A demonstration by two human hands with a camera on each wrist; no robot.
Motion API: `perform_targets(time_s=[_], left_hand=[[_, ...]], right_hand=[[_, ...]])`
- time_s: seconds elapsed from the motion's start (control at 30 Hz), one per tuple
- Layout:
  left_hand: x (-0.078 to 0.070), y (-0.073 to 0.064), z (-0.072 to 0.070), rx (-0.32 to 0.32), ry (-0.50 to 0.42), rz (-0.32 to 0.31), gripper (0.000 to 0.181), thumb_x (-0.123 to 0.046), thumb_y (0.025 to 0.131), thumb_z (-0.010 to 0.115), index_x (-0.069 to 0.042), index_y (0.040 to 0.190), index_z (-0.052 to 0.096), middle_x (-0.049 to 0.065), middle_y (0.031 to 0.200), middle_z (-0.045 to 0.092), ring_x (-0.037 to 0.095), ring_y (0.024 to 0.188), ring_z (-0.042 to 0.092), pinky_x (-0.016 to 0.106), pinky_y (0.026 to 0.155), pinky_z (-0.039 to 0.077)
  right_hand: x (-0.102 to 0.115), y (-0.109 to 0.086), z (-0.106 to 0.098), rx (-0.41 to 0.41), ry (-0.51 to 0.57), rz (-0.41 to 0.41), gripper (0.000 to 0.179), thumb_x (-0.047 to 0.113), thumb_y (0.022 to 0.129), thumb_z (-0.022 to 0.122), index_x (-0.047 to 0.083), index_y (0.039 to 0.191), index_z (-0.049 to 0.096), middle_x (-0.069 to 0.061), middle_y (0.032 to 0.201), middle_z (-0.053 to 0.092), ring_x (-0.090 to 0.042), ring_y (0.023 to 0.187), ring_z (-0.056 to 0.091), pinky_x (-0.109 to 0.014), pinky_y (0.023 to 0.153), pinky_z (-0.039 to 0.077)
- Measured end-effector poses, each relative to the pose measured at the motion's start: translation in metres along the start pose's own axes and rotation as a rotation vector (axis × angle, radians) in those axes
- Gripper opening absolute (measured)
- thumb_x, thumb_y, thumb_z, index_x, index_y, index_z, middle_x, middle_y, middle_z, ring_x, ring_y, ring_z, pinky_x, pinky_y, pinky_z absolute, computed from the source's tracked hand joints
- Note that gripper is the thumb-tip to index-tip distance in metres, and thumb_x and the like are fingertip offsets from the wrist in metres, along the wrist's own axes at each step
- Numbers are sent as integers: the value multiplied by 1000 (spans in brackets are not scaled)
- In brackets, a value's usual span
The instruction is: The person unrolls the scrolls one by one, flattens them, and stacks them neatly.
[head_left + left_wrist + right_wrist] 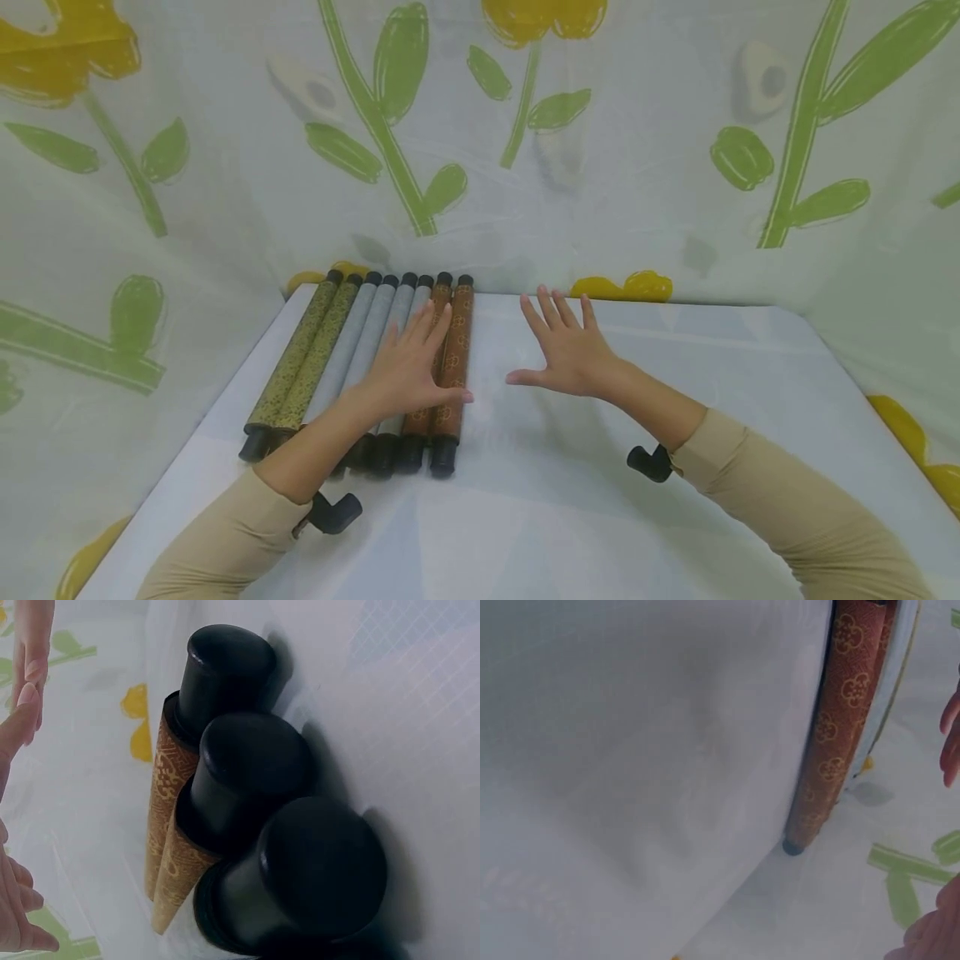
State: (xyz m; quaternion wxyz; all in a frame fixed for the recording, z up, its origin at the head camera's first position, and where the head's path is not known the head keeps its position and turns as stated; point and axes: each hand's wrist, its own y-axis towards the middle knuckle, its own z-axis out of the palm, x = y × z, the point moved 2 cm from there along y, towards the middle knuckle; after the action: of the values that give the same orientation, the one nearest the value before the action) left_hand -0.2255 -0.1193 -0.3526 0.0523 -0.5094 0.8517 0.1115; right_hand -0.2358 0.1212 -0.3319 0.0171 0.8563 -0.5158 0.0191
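Several rolled scrolls lie side by side on the left of the table: two yellow-green scrolls (307,342), several grey scrolls (348,346) and two brown flower-patterned scrolls (455,358). My left hand (403,371) is spread above the grey and brown ones, fingers straight, thumb out to the right, partly hiding them. My right hand (570,354), also spread and holding nothing, hovers right of the row over the white table. The left wrist view shows the scrolls' black end knobs (255,754) close up. In the right wrist view, the outermost brown scroll (829,742) stretches toward the table's edge.
The white table (720,483) extends right and forward of the scrolls. A pale curtain (630,192) with green stems and yellow flowers hangs behind its back edge and at the sides. Black wrist devices (335,512) show below the sleeves.
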Motion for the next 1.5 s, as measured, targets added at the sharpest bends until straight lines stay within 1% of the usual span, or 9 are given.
perform_targets(time_s=[0.1, 0.33, 0.6, 0.8, 0.9, 1.0, 1.13, 1.37, 1.5], left_hand=[[0, 0, 3, -1, -22, 6, 120, -68, 70, 66, -11, 153, 0, 20, 157, 1, 35, 144, 8, 65, 108, 10], [2, -1, 10, 14, -44, 4, 119, -63, 71, 70, -9, 153, 3, 22, 157, 3, 37, 143, 13, 66, 106, 17], [4, -2, 16, 28, -82, -7, 119, -63, 70, 70, -9, 153, 4, 22, 156, 3, 38, 142, 15, 62, 107, 22], [7, -1, 20, 58, -88, -31, 120, -66, 70, 69, -8, 152, 4, 22, 156, 3, 38, 142, 14, 58, 99, 38], [9, 0, 22, 83, -112, -54, 121, -66, 69, 69, -9, 153, 2, 23, 156, 3, 38, 143, 13, 57, 96, 41], [11, -2, 25, 101, -165, -81, 121, -63, 70, 71, -7, 152, 3, 25, 156, 3, 40, 142, 13, 58, 94, 42], [14, -2, 28, 115, -250, -110, 120, -56, 71, 75, -4, 152, 3, 27, 155, 1, 44, 141, 13, 59, 98, 37], [16, 1, 34, 120, -271, -126, 117, -49, 73, 76, -3, 151, 3, 34, 152, 1, 49, 138, 14, 61, 102, 32], [17, 4, 36, 128, -292, -146, 115, -47, 74, 77, -1, 151, 5, 34, 151, 5, 49, 138, 17, 60, 103, 30]], right_hand=[[3, 4, 3, 2, 14, 1, 108, 75, 80, 47, 11, 153, 0, -16, 157, -5, -36, 144, 0, -64, 109, -3], [14, 14, 17, 47, 146, -1, 107, 73, 80, 49, 13, 153, -1, -14, 158, -6, -36, 145, 2, -63, 110, -2], [19, 21, 32, 64, 173, 0, 106, 73, 81, 49, 13, 153, -2, -15, 157, -6, -36, 144, 2, -62, 110, 0], [20, 26, 40, 75, 191, 10, 106, 72, 81, 49, 12, 153, -1, -19, 157, -1, -37, 143, 13, -62, 111, 4], [22, 30, 44, 71, 205, 11, 105, 70, 82, 50, 10, 153, 2, -21, 156, 5, -39, 140, 22, -61, 111, 11], [25, 37, 51, 54, 228, 4, 104, 68, 82, 52, 8, 152, 6, -23, 154, 20, -41, 134, 34, -57, 107, 27], [28, 44, 61, 48, 278, 19, 104, 68, 81, 55, 7, 152, 10, -24, 145, 37, -39, 125, 45, -50, 95, 44], [36, 54, 69, 77, 367, 48, 102, 65, 81, 58, 6, 152, 13, -25, 138, 43, -36, 114, 53, -46, 84, 50], [41, 58, 74, 90, 429, 65, 99, 62, 83, 58, 6, 152, 14, -26, 138, 42, -36, 113, 54, -45, 84, 51]])
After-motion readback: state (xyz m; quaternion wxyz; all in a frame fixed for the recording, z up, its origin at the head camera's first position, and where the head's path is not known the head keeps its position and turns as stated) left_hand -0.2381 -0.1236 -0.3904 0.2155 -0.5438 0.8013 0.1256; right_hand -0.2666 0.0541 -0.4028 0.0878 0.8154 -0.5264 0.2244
